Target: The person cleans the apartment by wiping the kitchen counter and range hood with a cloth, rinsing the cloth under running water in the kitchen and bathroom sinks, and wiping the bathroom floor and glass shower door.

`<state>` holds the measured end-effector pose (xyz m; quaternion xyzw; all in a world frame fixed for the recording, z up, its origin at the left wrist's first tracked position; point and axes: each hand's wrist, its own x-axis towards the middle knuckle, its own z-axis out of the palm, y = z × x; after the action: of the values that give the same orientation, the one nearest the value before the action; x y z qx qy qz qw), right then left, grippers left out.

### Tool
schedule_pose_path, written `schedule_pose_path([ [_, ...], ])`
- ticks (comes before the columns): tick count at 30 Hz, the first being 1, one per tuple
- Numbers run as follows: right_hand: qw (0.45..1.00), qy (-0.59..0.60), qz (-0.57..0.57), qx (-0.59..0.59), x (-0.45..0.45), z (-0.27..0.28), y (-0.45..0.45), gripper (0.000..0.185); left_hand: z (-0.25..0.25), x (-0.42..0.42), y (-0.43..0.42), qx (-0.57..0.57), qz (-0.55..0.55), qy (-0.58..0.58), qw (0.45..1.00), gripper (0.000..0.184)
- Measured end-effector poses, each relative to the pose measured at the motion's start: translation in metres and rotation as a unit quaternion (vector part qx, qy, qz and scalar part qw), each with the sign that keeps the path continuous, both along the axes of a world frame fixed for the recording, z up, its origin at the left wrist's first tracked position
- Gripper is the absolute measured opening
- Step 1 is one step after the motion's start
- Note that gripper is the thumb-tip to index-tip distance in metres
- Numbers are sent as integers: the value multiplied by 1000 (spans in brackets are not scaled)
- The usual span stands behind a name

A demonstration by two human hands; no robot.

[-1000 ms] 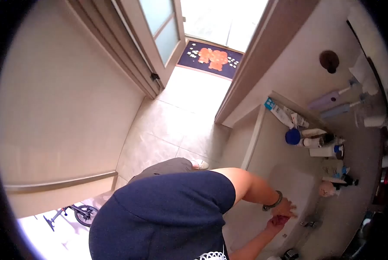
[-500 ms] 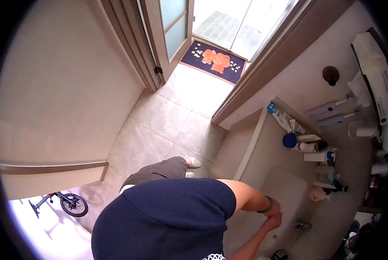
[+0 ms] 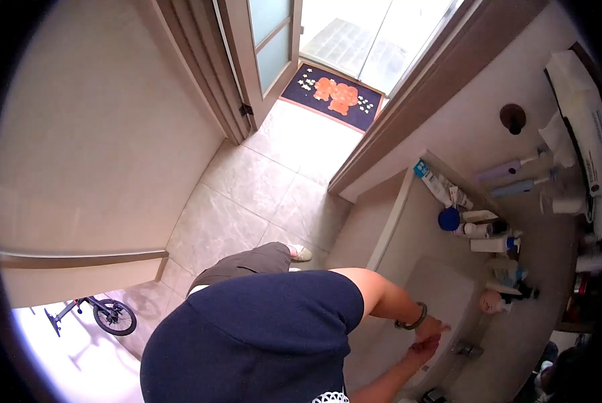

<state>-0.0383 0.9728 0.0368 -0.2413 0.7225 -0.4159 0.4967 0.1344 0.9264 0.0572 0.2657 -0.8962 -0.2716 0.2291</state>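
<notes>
My left hand (image 3: 430, 328), with a dark beaded bracelet (image 3: 418, 316) at the wrist, is over the washbasin (image 3: 448, 289). At least one of its fingers stretches out toward the tap side, and I see nothing held in it. Just below and touching it is my right hand (image 3: 423, 350). Its fingers look bent, but they overlap the left hand and are too small to make out. The metal tap (image 3: 469, 350) stands close beside both hands. Whether water runs cannot be seen.
Bottles and tubes, including a blue-lidded jar (image 3: 448, 217) and a pink pump bottle (image 3: 492, 301), line the counter's back. Two toothbrushes (image 3: 512, 187) hang on the wall. A door (image 3: 274, 54), a dark mat (image 3: 334, 96) and a bicycle wheel (image 3: 115, 317) are farther off.
My hands were clasped closer together. Now the left fingers reach outward over the right hand, and both have shifted slightly toward the tap.
</notes>
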Motion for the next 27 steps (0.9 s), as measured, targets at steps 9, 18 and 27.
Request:
schedule_pose_path([
  [9,1000,-12,8,9,26,2,5,42,-7,-1,-2,-178,-19,-26,983,29],
  [18,973,192,107,-70,27,20,-15,42,24,-10,-6,145,70,-17,987,16],
  [27,700,595,353,-179,18,68,-37,43,11,-31,-27,278,11,42,959,12],
])
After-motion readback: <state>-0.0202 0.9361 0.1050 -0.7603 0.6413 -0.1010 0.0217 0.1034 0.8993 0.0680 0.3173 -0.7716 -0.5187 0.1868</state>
